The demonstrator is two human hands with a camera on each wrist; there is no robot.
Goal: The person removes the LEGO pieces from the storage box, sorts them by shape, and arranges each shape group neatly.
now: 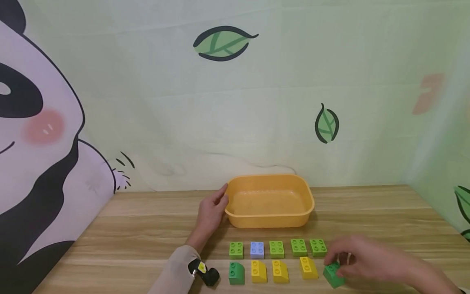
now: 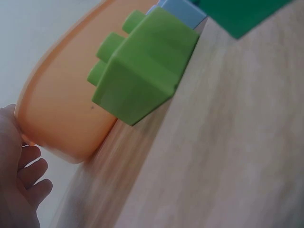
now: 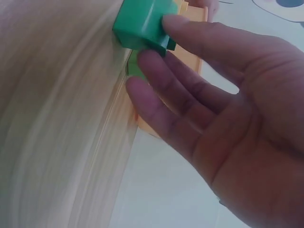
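At the left end of the orange-yellow plastic basin [image 1: 271,221], my left hand [image 1: 212,210] touches the outside of the rim, with no finger showing inside it. The left wrist view has the lower fingers [image 2: 35,172] slightly bent beside the basin's end. My right hand [image 1: 361,257] pinches a dark green toy brick [image 1: 333,276] at the right end of the front row, between thumb and fingers. That brick sits turned at an angle to its row. Closest to it are a light green brick [image 1: 318,248] and a yellow sloped brick [image 1: 308,268].
Two rows of toy bricks lie in front of the basin. The back row has light green bricks [image 1: 236,250] and a blue one [image 1: 257,250]; the front has yellow sloped bricks [image 1: 258,271] and a dark green curved one [image 1: 236,273]. A printed cloth [image 1: 271,122] hangs behind the wooden table [image 1: 147,228].
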